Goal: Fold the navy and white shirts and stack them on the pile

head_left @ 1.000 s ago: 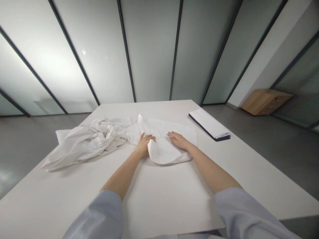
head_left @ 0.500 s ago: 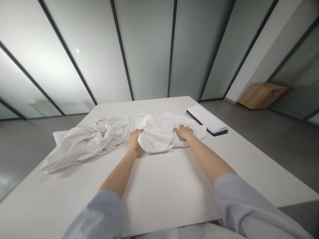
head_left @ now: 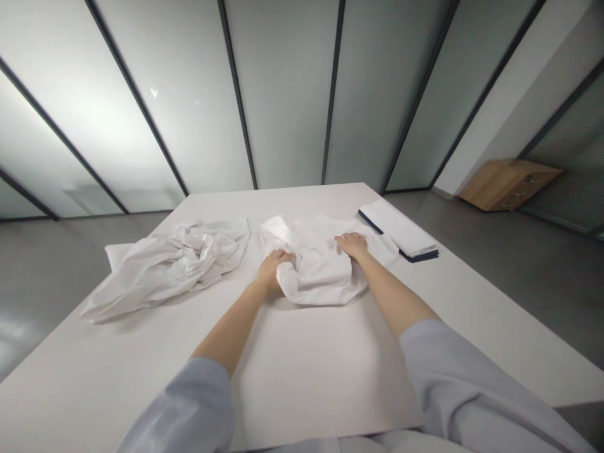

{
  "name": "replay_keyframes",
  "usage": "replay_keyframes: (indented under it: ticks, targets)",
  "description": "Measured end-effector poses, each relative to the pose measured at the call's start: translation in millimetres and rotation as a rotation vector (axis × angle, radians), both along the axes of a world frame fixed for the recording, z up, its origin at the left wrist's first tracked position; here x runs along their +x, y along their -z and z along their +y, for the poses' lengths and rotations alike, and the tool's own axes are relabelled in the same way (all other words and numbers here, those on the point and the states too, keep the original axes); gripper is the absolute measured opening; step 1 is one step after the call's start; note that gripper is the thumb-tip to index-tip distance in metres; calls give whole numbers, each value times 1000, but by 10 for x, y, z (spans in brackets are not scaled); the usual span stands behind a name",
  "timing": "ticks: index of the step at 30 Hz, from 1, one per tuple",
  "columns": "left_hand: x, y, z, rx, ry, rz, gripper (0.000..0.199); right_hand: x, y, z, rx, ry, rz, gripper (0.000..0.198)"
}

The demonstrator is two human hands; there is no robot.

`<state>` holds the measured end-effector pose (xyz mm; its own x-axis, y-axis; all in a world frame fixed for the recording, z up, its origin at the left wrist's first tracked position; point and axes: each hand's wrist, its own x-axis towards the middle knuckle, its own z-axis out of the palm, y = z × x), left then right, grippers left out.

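A loosely bunched white cloth (head_left: 321, 267) lies on the table in front of me, its near edge puffed and folded over. At its left side my left hand (head_left: 274, 270) is closed on the fabric, with the fingertips partly hidden in the folds. My right hand (head_left: 352, 244) lies over the cloth's right part, fingers bent and gripping the fabric. Whether the cloth is a garment I cannot tell. Off to the left rests a second crumpled white cloth (head_left: 174, 267), apart from both hands.
A folded white cloth (head_left: 399, 226) lies on a dark blue folded piece (head_left: 422, 256) at the right, close to the bunched cloth's edge. All of it is on a white table (head_left: 325, 371). Beyond are frosted glass panels (head_left: 287, 94) and a wooden cabinet (head_left: 509, 182).
My left hand has moved right, pushing the cloth's left side inward. The near edge of the cloth now bulges closer to me. My right hand stays nearly in place; the view has shifted slightly.
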<state>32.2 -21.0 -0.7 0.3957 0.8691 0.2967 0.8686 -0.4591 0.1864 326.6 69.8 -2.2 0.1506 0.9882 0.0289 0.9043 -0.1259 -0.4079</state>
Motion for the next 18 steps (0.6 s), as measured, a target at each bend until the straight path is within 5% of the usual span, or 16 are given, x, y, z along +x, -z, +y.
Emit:
replay_keyframes:
  ticks: [5, 10, 13, 16, 18]
  targets:
    - [184, -114, -137, 131, 66, 41, 72, -246, -12, 7, -1, -238, 327, 30]
    - [269, -94, -142, 16, 93, 111, 74, -666, 48, -298, -251, -491, 961, 51]
    - [240, -68, -67, -55, 72, 110, 63, -856, 43, -474, -347, -649, 1094, 45]
    - [193, -48, 12, -103, 104, 103, 47, -846, -32, -519, -342, -625, 1101, 52]
    - [177, -32, 42, -106, 105, 95, 37, -713, -93, -489, -181, -527, 1073, 58]
